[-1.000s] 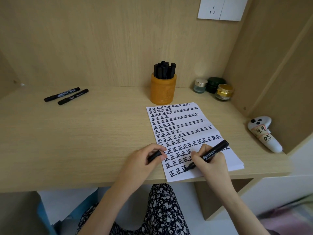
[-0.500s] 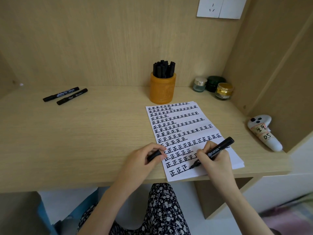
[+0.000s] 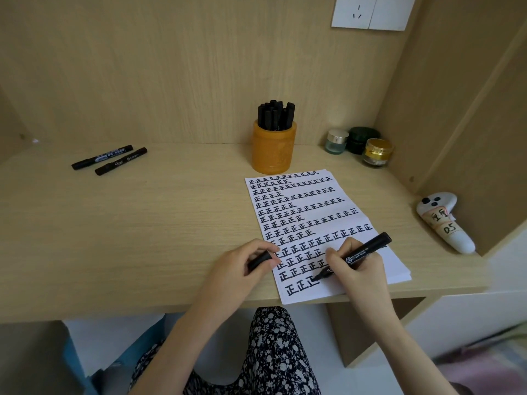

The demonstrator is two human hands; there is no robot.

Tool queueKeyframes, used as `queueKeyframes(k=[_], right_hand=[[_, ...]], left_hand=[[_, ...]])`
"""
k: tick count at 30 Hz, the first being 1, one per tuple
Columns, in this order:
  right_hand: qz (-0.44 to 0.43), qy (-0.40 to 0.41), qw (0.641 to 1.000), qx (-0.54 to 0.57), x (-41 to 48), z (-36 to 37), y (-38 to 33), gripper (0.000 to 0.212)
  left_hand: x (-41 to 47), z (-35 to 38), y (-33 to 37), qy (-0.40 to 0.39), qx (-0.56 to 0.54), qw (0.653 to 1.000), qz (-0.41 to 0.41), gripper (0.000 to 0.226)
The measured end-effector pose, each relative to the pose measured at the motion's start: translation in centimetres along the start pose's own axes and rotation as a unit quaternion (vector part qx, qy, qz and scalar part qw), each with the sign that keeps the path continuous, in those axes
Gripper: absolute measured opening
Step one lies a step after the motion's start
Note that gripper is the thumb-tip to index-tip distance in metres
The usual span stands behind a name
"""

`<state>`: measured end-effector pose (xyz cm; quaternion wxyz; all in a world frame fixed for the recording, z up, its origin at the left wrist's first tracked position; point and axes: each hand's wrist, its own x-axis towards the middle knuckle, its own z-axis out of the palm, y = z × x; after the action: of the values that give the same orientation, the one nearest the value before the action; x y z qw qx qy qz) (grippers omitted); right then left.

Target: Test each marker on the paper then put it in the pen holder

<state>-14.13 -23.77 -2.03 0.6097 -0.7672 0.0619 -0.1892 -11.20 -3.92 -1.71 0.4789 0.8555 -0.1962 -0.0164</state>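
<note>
My right hand [image 3: 355, 269] grips an uncapped black marker [image 3: 368, 249], its tip touching the white paper [image 3: 379, 258] on the bottom row of written characters. My left hand [image 3: 242, 269] pinches the marker's black cap [image 3: 259, 260] and rests at the paper's left edge. An orange pen holder [image 3: 273, 149] with several black markers stands behind the paper. Two capped black markers [image 3: 109, 160] lie at the desk's far left.
Three small jars [image 3: 359, 145] stand in the back right corner. A white controller [image 3: 442, 223] with a taped label lies at the desk's right edge beside the side panel. A wall socket [image 3: 370, 11] is above. My lap in flowered cloth is under the desk.
The marker tip has shifted within the bottom row, out to the right and back left while writing a character. My left hand holds still with the cap.
</note>
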Motion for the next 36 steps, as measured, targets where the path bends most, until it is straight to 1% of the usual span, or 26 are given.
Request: queueKeyframes(k=[6, 11, 15, 17, 21, 26, 31, 33, 36], right_hand=[[0.008, -0.010, 1.000, 0.001, -0.3, 0.0, -0.6, 0.035], [0.012, 0.003, 1.000, 0.006, -0.2, -0.1, -0.6, 0.035], [0.037, 0.027, 0.997, 0.056, 0.3, -0.5, -0.1, 0.041], [0.052, 0.026, 0.995, 0.086, 0.4, -0.5, -0.4, 0.041], [0.047, 0.010, 0.993, 0.109, 0.7, -0.4, -1.5, 0.033], [0.096, -0.016, 0.980, 0.176, 1.4, 0.6, -3.0, 0.032], [0.056, -0.022, 0.983, 0.175, 1.6, 1.9, -4.4, 0.038], [0.044, -0.018, 0.979, 0.196, 1.5, 2.3, -4.8, 0.041], [0.028, -0.008, 0.979, 0.200, 1.5, 2.8, -5.0, 0.041]], left_hand=[[0.0, 0.0, 0.1, 0.003, 0.008, 1.000, 0.006, 0.019], [-0.1, 0.0, 0.2, -0.003, 0.004, 1.000, 0.003, 0.019], [0.0, -0.1, -0.2, -0.005, -0.016, 1.000, -0.016, 0.024], [0.1, -0.2, -0.4, -0.002, -0.032, 0.999, -0.024, 0.025], [0.0, -0.6, 0.2, 0.016, -0.099, 0.995, -0.028, 0.022], [0.0, -0.9, 0.8, 0.031, -0.155, 0.987, -0.016, 0.024], [-0.2, -1.1, 1.2, 0.060, -0.179, 0.982, -0.017, 0.033], [-0.3, -1.2, 1.5, 0.067, -0.188, 0.980, -0.022, 0.036], [-0.4, -1.2, 2.0, 0.072, -0.195, 0.978, -0.027, 0.034]])
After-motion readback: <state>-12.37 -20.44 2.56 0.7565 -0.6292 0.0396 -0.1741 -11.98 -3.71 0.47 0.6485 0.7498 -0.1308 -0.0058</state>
